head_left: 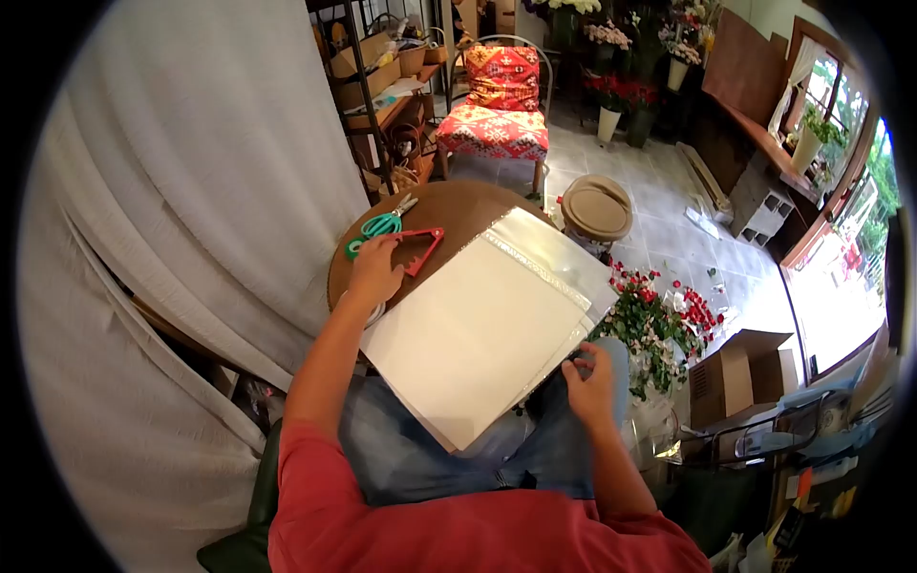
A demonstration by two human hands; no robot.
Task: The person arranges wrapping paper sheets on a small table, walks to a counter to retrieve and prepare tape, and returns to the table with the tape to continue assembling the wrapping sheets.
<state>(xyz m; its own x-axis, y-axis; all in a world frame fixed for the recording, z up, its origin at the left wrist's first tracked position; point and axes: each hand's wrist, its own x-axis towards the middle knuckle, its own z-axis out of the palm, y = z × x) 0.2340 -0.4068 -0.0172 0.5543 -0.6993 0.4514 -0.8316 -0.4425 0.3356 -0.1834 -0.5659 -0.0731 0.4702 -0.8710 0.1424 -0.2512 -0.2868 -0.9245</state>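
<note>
While the person sat at the round brown table (458,205), a big white curtain (181,220), soft and deeply folded, filled the left side of the view. Tiled floor (669,205) ran off to the right, pale and glossy. A stack of large paper sheets (473,334) lay across the table edge and over the lap: flat, matte, off-white, rectangular, with a clear shiny plastic sheet (554,250) under its far side. A chair with red patterned cushions (499,105) stood beyond the table. A bunch of small red and pink flowers (654,320) sat low, just right of the sheets. A cardboard box (740,377) was near it.

Left hand (373,272) rested on the table, fingers curled loosely, touching a red triangular plastic tool (420,246); could not tell if it actually gripped it. Green-handled scissors (384,223) lay just beyond that hand, closed. Right hand (590,382) pinched the near right edge of the paper sheets, narrow grip, thumb on top.
</note>
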